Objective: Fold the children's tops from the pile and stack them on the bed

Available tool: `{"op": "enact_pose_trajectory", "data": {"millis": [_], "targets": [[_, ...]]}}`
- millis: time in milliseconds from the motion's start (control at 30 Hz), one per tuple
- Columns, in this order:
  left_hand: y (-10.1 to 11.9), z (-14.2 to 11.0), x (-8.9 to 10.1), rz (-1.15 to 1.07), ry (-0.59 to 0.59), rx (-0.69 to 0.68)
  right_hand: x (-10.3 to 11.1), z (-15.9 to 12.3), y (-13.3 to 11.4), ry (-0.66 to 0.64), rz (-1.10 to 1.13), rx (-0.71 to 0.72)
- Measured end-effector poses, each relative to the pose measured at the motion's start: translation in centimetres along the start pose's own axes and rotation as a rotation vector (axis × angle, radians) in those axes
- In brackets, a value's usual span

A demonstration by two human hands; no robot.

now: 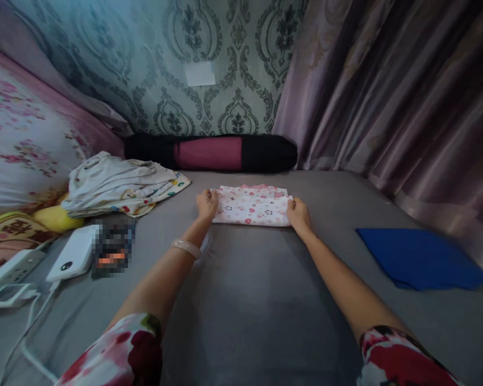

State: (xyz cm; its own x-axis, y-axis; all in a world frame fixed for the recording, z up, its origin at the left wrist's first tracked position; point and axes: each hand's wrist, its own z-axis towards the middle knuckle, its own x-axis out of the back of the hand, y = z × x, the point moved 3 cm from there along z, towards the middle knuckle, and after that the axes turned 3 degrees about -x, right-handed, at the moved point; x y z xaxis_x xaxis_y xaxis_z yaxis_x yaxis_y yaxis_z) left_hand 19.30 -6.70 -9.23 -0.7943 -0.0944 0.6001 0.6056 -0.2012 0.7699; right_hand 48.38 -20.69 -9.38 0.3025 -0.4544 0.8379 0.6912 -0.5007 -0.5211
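A white garment (251, 208) with a pink and red print lies folded into a flat strip on the grey bed sheet. Its far edge shows a pink ruffled trim. My left hand (207, 205) grips the left end, fingers closed on the cloth. At the opposite end, my right hand (298, 213) pinches the right edge between thumb and fingers. What exact kind of garment it is cannot be made out from the fold.
Beyond the garment, a black and maroon roll (209, 152) lies along the wall. At left are a crumpled cloth pile (116, 182), a white power bank (74, 252), cables and a power strip (16, 268). A folded blue cloth (421, 258) lies at right, near the curtain (358, 91).
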Motion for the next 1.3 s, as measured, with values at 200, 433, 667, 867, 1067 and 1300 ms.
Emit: {"op": "enact_pose_trajectory", "data": {"millis": [200,433,667,867,1067,1300], "targets": [[1.1,1.4,-1.0,0.044,0.095,0.019,0.0,1.2,-1.2,0.004,-0.072,-0.017],[1.2,2.5,-2.4,0.062,0.074,0.06,-0.5,3.4,-1.8,0.034,-0.141,0.022],[-0.2,4.3,-3.7,0.063,0.061,0.032,-1.5,5.4,-1.8,-0.001,-0.156,0.007],[-0.7,5.2,-4.4,0.164,0.036,0.041,-2.3,6.0,-1.5,-0.045,-0.158,-0.015],[-0.3,5.5,-4.6,0.265,0.031,0.111,-2.9,6.6,-1.3,-0.056,-0.184,-0.145],[-2.0,5.8,-3.9,0.231,-0.033,0.187,-2.5,6.5,-1.0,-0.088,-0.109,-0.239]]}}
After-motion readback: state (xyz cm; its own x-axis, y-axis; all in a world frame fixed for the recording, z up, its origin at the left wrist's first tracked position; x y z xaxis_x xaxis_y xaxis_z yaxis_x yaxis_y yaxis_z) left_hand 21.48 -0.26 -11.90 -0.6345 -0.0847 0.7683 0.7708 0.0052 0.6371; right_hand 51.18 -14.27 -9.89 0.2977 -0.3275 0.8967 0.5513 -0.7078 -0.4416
